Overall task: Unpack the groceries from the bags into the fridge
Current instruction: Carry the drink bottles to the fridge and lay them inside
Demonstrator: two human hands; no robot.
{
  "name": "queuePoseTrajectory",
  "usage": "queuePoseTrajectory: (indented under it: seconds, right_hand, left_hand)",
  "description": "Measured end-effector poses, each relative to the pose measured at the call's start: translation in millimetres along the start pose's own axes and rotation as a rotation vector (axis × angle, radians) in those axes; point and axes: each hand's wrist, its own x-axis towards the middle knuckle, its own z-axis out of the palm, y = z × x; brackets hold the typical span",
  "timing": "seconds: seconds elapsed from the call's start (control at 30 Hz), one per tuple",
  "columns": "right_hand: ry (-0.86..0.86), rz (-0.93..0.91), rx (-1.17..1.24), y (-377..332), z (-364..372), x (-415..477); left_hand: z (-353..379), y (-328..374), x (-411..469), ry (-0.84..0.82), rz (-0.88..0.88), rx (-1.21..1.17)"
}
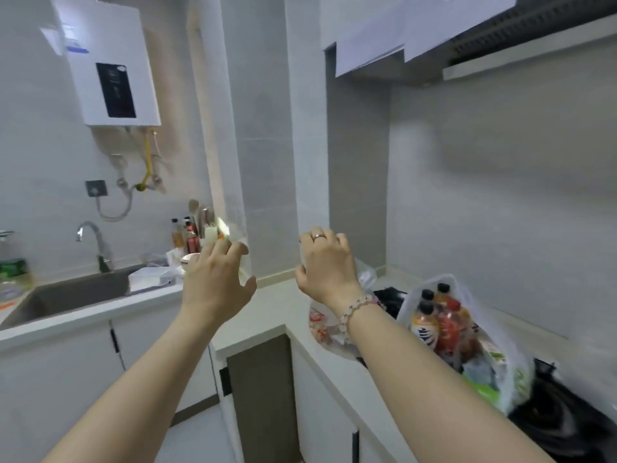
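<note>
Both my arms reach forward over the corner of the white countertop (277, 302). My left hand (217, 279) hangs in the air with fingers spread and holds nothing. Beside it my right hand (325, 265), with a ring and a bead bracelet, is raised with fingers curled loosely and empty. A clear plastic bag (467, 342) with several drink bottles and green packs stands on the counter at the right, below and right of my right hand. A second clear bag (322, 324) with red-printed packets lies under my right wrist. No fridge is in view.
A sink (66, 295) with a tap (95, 242) sits at the left, a white box (150, 277) on its edge. Sauce bottles and utensils (193, 232) crowd the back corner. A black hob (564, 422) lies at the right. A water heater (107, 61) hangs on the wall.
</note>
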Motion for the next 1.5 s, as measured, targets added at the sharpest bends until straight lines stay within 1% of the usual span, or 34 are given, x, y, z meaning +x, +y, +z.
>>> queuePoseTrajectory:
  seconds: [0.23,0.37,0.47,0.57,0.67,0.8,0.9,1.03,1.17,1.23,1.33,1.43,1.5]
  right_hand:
    - [-0.085,0.217,-0.175,127.1,34.0,-14.6]
    - [-0.177,0.375,-0.242,179.8,48.3,-37.2]
    - [-0.215,0.516,-0.298,213.8,61.1,-58.2]
    - [-0.279,0.675,-0.349,238.8,79.4,-80.1]
    - [-0.306,0.836,-0.366,251.8,93.8,-89.6]
    - [-0.312,0.975,-0.352,261.1,112.5,-93.2]
    - [-0.355,1.056,-0.344,258.5,126.4,-106.8]
    - [-0.450,1.116,-0.360,256.2,134.4,-125.9]
    - [-0.449,1.138,-0.341,265.3,139.9,-128.5]
    - [-0.424,1.155,-0.304,268.8,145.4,-128.2]
    - [-0.360,1.201,-0.207,275.5,156.7,-125.9]
    - [-0.266,1.245,-0.030,282.7,172.8,-126.4]
    - [-0.207,1.266,0.061,285.4,183.3,-127.2]
  left_hand:
    - [102.2,97.7,69.2,-0.029,0.129,-0.250]
    - [149.4,150.8,96.8,-0.115,0.283,-0.335]
    - [180.1,193.7,111.7,-0.151,0.348,-0.442]
    - [209.1,229.2,117.0,-0.182,0.459,-0.537]
    - [240.0,251.0,126.5,-0.257,0.572,-0.628]
    - [280.3,276.2,134.3,-0.366,0.642,-0.792]
    - [305.7,291.2,121.8,-0.371,0.702,-0.831]
    - [329.0,295.4,97.6,-0.430,0.641,-0.920]
    - [346.4,293.8,80.9,-0.465,0.619,-1.005]
    - [348.5,291.7,75.4,-0.511,0.571,-1.031]
    - [346.1,289.6,69.6,-0.561,0.467,-1.149]
    - [355.5,290.5,64.4,-0.647,0.362,-1.218]
    - [369.7,291.5,58.6,-0.700,0.298,-1.223]
